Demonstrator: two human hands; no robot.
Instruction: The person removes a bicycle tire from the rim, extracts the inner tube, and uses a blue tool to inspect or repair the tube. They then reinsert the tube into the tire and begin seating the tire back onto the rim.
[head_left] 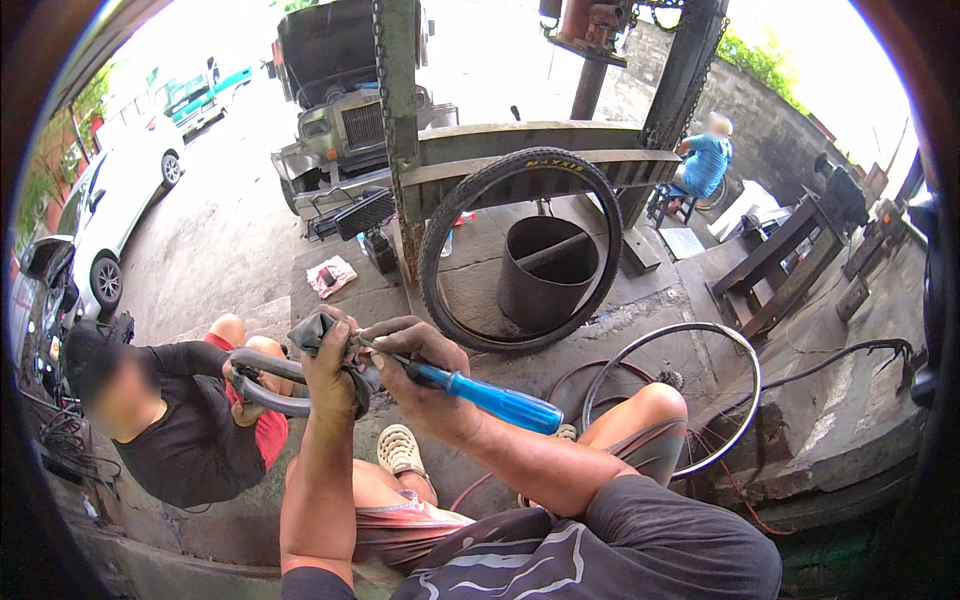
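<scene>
My left hand is closed round a dark rubber inner tube, whose loop sticks out to the left. A dark, flap-like piece shows above its fingers; I cannot tell if it belongs to the tube. In my right hand is a screwdriver with a clear blue handle. Its shaft points left toward the tube at my left fingers, and the tip is hidden there. Beside me on the left, a person in a black shirt crouches with a hand close to the tube's loop.
A bicycle tyre leans against a steel frame, in front of a dark metal drum. A spoked wheel rim lies by my right knee, with hoses around it. Farther off are parked vehicles and a seated person in blue.
</scene>
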